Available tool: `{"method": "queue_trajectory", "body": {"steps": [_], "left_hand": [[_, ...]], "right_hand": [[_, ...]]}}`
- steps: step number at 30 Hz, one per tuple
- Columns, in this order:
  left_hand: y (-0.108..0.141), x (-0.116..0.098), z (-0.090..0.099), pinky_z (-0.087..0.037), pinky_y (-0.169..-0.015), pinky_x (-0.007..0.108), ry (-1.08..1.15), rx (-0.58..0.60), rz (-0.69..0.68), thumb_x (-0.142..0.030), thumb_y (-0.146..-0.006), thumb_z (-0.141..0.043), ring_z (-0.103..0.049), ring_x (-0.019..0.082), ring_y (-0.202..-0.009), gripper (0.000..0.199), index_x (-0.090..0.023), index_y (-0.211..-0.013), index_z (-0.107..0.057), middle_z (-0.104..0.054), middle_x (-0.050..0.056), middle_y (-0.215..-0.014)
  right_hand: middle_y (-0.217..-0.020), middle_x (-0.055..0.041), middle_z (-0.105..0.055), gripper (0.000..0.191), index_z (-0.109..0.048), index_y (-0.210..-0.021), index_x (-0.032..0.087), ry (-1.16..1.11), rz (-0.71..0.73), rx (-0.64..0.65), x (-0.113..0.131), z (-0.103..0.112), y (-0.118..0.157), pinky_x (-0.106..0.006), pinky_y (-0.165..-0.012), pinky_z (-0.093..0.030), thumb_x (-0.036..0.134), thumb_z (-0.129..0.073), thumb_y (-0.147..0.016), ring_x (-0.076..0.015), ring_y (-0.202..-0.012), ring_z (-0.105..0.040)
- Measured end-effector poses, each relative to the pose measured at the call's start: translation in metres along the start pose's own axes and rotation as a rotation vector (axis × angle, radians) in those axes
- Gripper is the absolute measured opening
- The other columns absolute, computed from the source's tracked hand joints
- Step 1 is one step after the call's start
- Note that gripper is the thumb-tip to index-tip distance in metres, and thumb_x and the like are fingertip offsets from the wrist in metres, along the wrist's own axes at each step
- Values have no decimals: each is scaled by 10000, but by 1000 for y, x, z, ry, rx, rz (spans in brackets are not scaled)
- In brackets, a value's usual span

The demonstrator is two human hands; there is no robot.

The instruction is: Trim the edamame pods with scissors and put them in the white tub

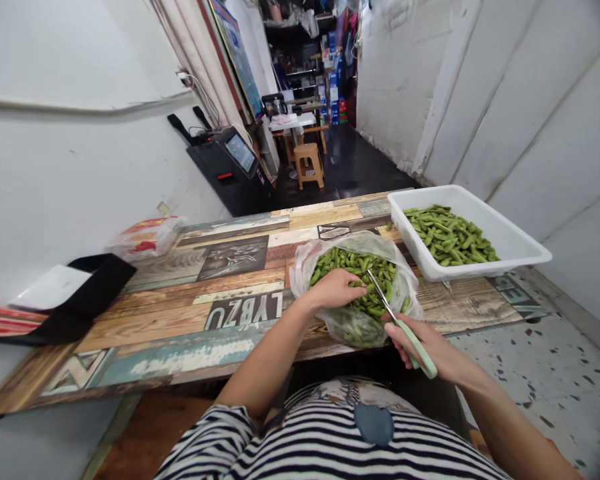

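Note:
A clear plastic bag [407, 283] full of green pods [350, 263] lies open at the table's front edge. My left hand [336, 289] reaches into the bag from the left, its fingers curled together over the pods; whatever is between the fingertips is too small to make out. My right hand [420, 340] is wrapped around the pale green handles of the scissors [387, 307]. Their metal blades point up and left over the pods, close to my left fingertips, and look nearly closed. To the right, a white tray [523, 252] holds more green pods [450, 233].
The table [180, 313] has a wood-plank pattern. A plastic-wrapped red and yellow package [147, 237] and a black item [87, 293] lie at its left. Beyond it stand a black machine with a screen [240, 153] and an orange stool [309, 163]. A wall borders the right.

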State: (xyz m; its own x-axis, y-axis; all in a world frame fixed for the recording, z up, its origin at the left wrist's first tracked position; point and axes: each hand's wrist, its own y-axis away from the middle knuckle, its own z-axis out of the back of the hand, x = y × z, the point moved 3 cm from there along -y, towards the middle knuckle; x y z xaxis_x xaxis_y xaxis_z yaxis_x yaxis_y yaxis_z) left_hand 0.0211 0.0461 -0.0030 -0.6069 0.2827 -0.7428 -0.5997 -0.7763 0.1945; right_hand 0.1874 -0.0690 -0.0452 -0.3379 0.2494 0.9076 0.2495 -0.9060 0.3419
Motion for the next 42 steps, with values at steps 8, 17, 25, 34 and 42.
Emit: {"method": "queue_trajectory", "body": {"steps": [8, 17, 25, 34, 42], "left_hand": [[2, 14, 5, -298, -541, 210, 199, 40, 32, -405, -702, -655, -420, 72, -558, 301, -117, -779, -697, -533, -36, -589], [0, 9, -16, -160, -363, 177, 891, -78, 94, -300, -665, -704, -338, 11, -340, 297, -155, -827, -502, -673, 21, -695], [7, -3, -38, -180, -339, 155, 1021, -306, 51, -235, -660, -672, -326, 15, -315, 309, -192, -781, -391, -672, 2, -644], [1, 0, -26, -135, -350, 173, 918, -314, 150, -198, -669, -521, -484, 70, -414, 136, -200, -701, -389, -665, 4, -722], [-35, -17, -43, -375, -586, 245, -128, -211, -24, -359, -663, -689, -580, 181, -666, 168, -192, -658, -673, -639, 51, -656]], "right_hand": [[-433, 105, -380, 419, -455, -737, 210, -13, -44, -14, -8, -4, -5, -167, -267, -313, 614, -521, -827, -67, -288, -381], [-581, 30, -537, 507, -487, -723, 185, -238, -5, 52, 3, -13, 1, -220, -479, -462, 663, -396, -868, -98, -465, -544], [-496, 54, -497, 527, -469, -719, 193, -321, -36, -20, 12, -23, 0, -215, -407, -430, 711, -438, -813, -92, -381, -502], [-521, 64, -505, 489, -518, -889, 197, -324, -39, -108, 6, -2, 7, -226, -392, -421, 675, -523, -784, -103, -395, -481], [-527, 53, -511, 513, -522, -945, 194, -242, -49, -209, 10, 18, 18, -282, -475, -434, 675, -523, -766, -142, -450, -501]]}}
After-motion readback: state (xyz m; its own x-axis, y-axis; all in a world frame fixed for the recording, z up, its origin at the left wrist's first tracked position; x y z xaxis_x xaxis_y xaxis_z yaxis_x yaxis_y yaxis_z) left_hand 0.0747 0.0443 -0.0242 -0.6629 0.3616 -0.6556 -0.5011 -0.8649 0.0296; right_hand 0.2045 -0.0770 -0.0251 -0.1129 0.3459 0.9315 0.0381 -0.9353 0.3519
